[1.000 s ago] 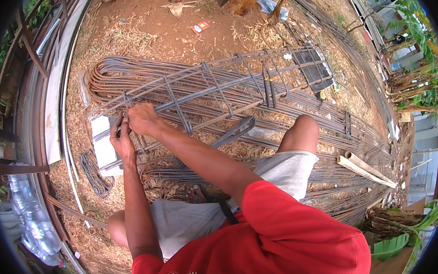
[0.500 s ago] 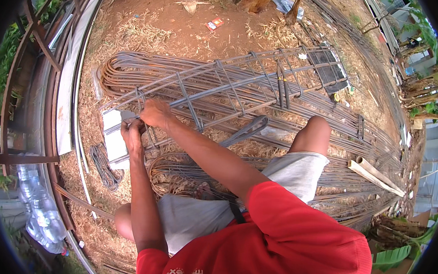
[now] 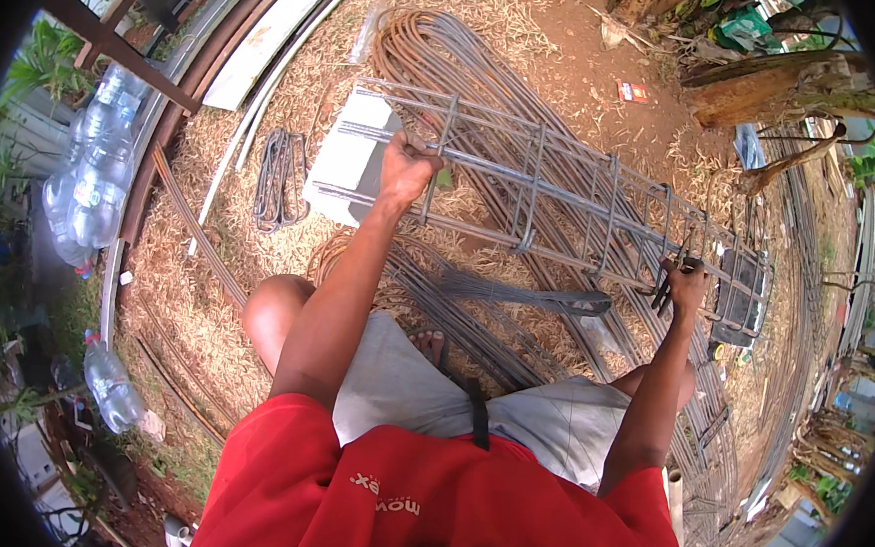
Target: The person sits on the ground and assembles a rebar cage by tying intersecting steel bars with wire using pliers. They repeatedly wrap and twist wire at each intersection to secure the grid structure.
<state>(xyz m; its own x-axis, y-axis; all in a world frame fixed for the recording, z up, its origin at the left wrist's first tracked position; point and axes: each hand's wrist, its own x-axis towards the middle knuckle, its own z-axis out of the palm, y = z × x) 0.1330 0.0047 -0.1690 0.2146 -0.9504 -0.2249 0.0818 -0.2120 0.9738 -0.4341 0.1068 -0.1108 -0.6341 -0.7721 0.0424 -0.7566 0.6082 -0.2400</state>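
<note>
A long cage of steel rebar (image 3: 574, 204) with square stirrups slants across the view in front of me. My left hand (image 3: 409, 171) is closed round a long bar near the cage's left end. Toward the right end, my right hand (image 3: 685, 285) grips dark-handled pincers (image 3: 664, 295) at the cage. Their jaws are hard to make out among the bars. White blocks (image 3: 342, 157) lie under the left end, and a dark block (image 3: 740, 298) lies under the right end. A bundle of thin tie wire (image 3: 526, 295) lies between the cage and my legs.
Bent rebar (image 3: 421, 47) is heaped beneath and beyond the cage. Loose stirrups (image 3: 281, 181) lie on the straw at the left. Plastic bottles (image 3: 98, 168) hang by a rusty metal frame (image 3: 121, 49) at far left. A tree stump (image 3: 769, 88) stands at the back right.
My right hand has left the cage's left end and moved right to the pincers, which were resting on the bars. My left hand now grips a bar. The view has turned.
</note>
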